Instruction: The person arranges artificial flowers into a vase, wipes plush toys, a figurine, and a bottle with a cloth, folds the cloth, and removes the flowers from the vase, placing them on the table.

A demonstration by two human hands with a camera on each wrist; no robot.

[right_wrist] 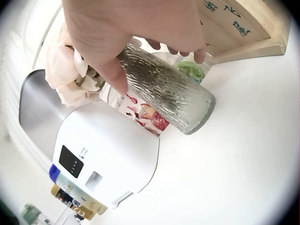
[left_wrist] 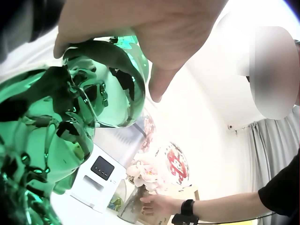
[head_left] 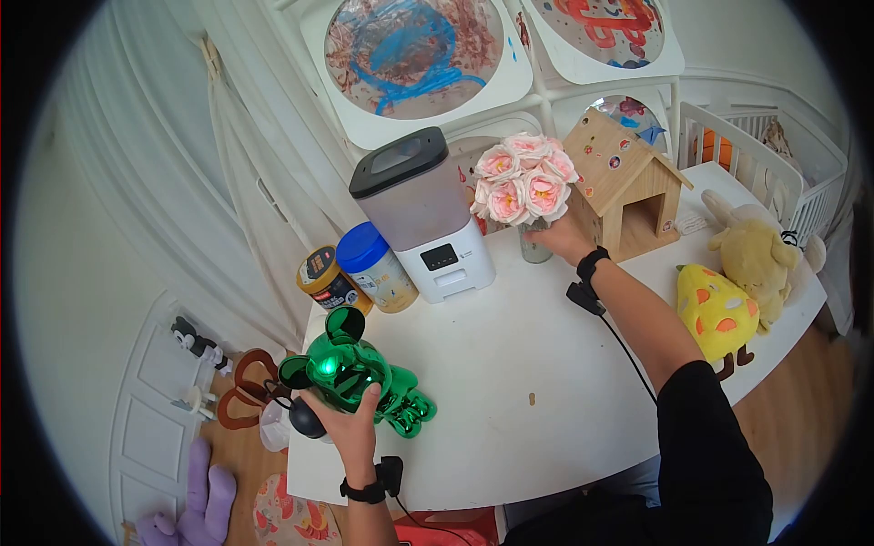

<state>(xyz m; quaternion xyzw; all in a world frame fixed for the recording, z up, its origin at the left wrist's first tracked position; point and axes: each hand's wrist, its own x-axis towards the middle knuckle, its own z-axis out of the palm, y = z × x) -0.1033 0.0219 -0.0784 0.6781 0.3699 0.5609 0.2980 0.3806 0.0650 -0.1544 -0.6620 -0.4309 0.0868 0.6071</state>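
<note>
A shiny green bear figure is at the table's left side, its round ears up and its legs pointing right. My left hand holds it by the head, thumb on the near side; in the left wrist view the fingers spread over the glossy head. At the back of the table my right hand grips a textured glass vase below its bunch of pink roses. In the right wrist view the thumb lies on one side of the glass and the fingertips show on the other.
A white pet feeder stands left of the vase, beside a blue-lidded can and a dark-lidded tub. Right of the vase stands a wooden house. Plush toys, one a yellow plush, lie at the right edge of the white table.
</note>
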